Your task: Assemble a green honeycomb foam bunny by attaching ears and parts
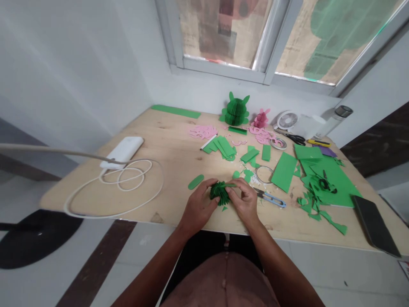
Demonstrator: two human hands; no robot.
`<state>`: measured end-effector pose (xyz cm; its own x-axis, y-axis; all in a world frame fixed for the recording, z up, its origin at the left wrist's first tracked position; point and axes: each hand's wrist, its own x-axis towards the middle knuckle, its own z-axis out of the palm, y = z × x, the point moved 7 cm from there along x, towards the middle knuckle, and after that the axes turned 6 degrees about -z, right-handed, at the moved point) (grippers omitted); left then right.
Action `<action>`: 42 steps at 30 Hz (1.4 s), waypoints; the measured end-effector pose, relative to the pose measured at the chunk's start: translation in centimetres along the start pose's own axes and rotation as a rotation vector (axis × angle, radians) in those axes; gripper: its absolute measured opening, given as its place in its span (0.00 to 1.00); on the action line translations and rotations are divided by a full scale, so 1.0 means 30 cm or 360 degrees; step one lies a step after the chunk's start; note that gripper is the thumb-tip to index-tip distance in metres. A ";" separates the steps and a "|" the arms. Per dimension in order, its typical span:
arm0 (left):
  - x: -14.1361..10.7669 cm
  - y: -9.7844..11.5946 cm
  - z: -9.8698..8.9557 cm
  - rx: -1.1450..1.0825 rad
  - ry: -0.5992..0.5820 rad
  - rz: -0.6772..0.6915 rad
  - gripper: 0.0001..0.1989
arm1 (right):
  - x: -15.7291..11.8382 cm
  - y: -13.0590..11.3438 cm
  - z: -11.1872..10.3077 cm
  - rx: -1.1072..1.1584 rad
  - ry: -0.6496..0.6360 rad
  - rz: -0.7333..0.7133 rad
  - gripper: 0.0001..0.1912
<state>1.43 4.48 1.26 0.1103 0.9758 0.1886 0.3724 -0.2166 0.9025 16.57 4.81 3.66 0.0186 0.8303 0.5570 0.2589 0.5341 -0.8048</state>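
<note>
Near the front edge of the table, my left hand (198, 205) is closed around a pleated dark green paper ball (219, 194), its folds fanned out. My right hand (245, 204) pinches a narrow green paper strip (230, 185) against the ball's upper right side. Just left of the hands lies a rounded green paper piece (196, 182). Blue-handled thread snips (271, 198) rest to the right of my right hand. A tiny green scrap (224, 209) is on the wood below the ball.
At the back stand a green paper figure (235, 111), a pink one (261, 119) and a small white fan (286, 120). Green sheets (338, 175), scissors (326, 184) and a dark phone (375, 226) lie right. A white power bank (123, 151) with its cable (140, 187) lies left.
</note>
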 end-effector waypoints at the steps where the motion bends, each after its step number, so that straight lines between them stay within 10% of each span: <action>1: 0.000 -0.001 0.001 0.0002 -0.0001 0.0002 0.20 | 0.001 0.000 0.002 -0.0006 -0.0013 0.0003 0.04; 26: -0.002 0.005 0.021 -0.0051 -0.0028 -0.0042 0.25 | 0.009 -0.010 0.012 -0.0023 -0.0070 0.0032 0.05; 42: 0.085 0.063 0.019 0.0439 0.0029 0.0148 0.24 | -0.039 0.091 -0.053 0.0639 0.0475 0.0738 0.08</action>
<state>2.95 6.54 3.23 0.1402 0.9513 0.2747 0.5984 -0.3024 0.7419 18.80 5.04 1.14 0.3217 0.9389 0.1227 -0.2175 0.1994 -0.9555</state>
